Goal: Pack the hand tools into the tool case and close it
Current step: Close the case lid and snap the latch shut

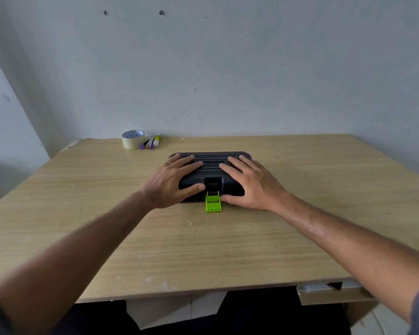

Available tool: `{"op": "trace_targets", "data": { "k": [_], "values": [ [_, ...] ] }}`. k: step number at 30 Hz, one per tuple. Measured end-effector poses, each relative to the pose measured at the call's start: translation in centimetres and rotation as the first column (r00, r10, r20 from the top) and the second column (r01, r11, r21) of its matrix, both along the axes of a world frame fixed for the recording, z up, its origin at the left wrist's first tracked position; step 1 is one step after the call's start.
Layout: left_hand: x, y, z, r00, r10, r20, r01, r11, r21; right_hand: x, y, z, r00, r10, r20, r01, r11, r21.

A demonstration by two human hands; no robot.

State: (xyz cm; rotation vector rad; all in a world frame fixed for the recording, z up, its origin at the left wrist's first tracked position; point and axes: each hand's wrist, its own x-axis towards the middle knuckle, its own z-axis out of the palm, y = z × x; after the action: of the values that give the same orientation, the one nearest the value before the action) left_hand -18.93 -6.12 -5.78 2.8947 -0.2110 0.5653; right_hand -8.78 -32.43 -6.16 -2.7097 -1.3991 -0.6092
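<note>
A black ribbed tool case [211, 163] lies flat on the wooden table [324, 189] with its lid down. Its lime-green latch [213, 202] hangs open, flipped forward onto the table at the case's front edge. My left hand [173, 181] lies flat on the left half of the lid, fingers spread, thumb along the front edge beside the latch. My right hand [250, 181] lies flat on the right half, thumb at the front edge right of the latch. No loose hand tools are in sight.
A roll of masking tape [133, 139] stands at the table's back left. Beside it lie small purple-tipped items [147, 143] and a yellow-capped tube [156, 140]. A pale wall rises right behind the table. A shelf [334, 294] sits under the front right edge.
</note>
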Motion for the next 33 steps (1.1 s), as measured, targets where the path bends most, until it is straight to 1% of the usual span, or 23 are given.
{"op": "trace_targets", "data": {
  "k": [3, 7, 10, 13, 16, 20, 22, 27, 33],
  "values": [
    [0.6, 0.1, -0.2, 0.999, 0.017, -0.028, -0.018, 1.000, -0.012, 0.5, 0.1, 0.0, 1.000, 0.004, 0.017, -0.004, 1.000, 0.000],
    [1.4, 0.5, 0.2, 0.998, 0.024, -0.063, -0.025, 1.000, -0.009, 1.2, 0.3, 0.2, 0.988, 0.035, 0.153, -0.031, 0.999, -0.030],
    [2.0, 0.6, 0.3, 0.998, 0.015, -0.062, -0.017, 1.000, -0.017, 1.2, 0.1, -0.7, 0.956, 0.158, 0.246, -0.171, 0.985, 0.032],
    [2.4, 0.5, 0.4, 0.998, 0.010, -0.059, -0.012, 0.999, -0.035, 1.0, 0.0, -1.8, 0.910, 0.271, 0.312, -0.310, 0.947, 0.081],
    [2.6, 0.6, 0.6, 0.997, 0.012, -0.073, -0.015, 0.999, -0.044, 0.9, -0.3, -2.2, 0.898, 0.335, 0.285, -0.367, 0.928, 0.065],
    [3.0, 0.5, 0.7, 0.997, 0.004, -0.073, -0.007, 0.999, -0.043, 1.0, -0.3, -2.2, 0.938, 0.317, 0.144, -0.327, 0.944, 0.051],
    [3.3, 0.4, 0.9, 0.998, 0.004, -0.059, -0.006, 0.999, -0.041, 1.1, -0.1, -2.0, 0.950, 0.292, 0.108, -0.297, 0.954, 0.034],
    [4.1, 0.6, 0.6, 0.998, 0.010, -0.064, -0.010, 1.000, -0.004, 1.5, 0.2, -2.0, 0.949, 0.276, 0.151, -0.278, 0.961, -0.006],
    [4.3, 0.7, 0.5, 0.994, 0.039, -0.103, -0.041, 0.999, -0.013, 1.2, 0.1, -2.4, 0.916, 0.284, 0.284, -0.280, 0.958, -0.054]
  ]
}}
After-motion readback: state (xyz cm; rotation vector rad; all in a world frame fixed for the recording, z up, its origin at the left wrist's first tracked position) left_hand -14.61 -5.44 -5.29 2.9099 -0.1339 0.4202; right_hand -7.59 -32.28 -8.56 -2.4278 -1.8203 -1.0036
